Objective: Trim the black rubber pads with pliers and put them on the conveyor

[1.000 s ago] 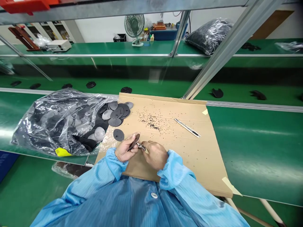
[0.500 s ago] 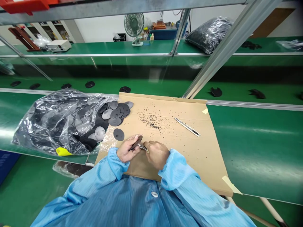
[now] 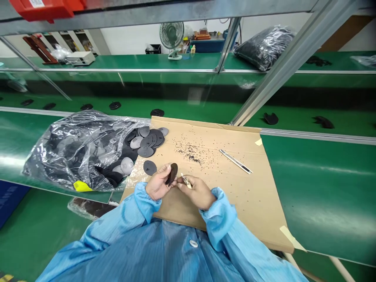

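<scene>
My left hand (image 3: 158, 183) pinches a dark brown oval disc (image 3: 172, 174), probably rubber, holding it nearly on edge above the cardboard. My right hand (image 3: 196, 192) grips a small metal hand tool (image 3: 186, 181) with a pale grip; its exact kind is hard to tell. The tool's tip sits just beside the disc, with a narrow gap between them. A flat dark disc (image 3: 149, 167) lies on the cardboard sheet (image 3: 235, 199) close to my left hand. Beyond it is a heap of grey and black discs (image 3: 147, 141).
A clear plastic bag (image 3: 76, 150) of dark discs lies on the green bench left of the cardboard. A utility knife (image 3: 235, 161) and scattered dark specks (image 3: 188, 150) are on the cardboard. Dark pieces lie on the far green bench behind a metal rail (image 3: 317, 136).
The disc has turned from a low tilt to nearly upright. The tool has drawn slightly away from it, and my hands have parted a little. The view has shifted slightly.
</scene>
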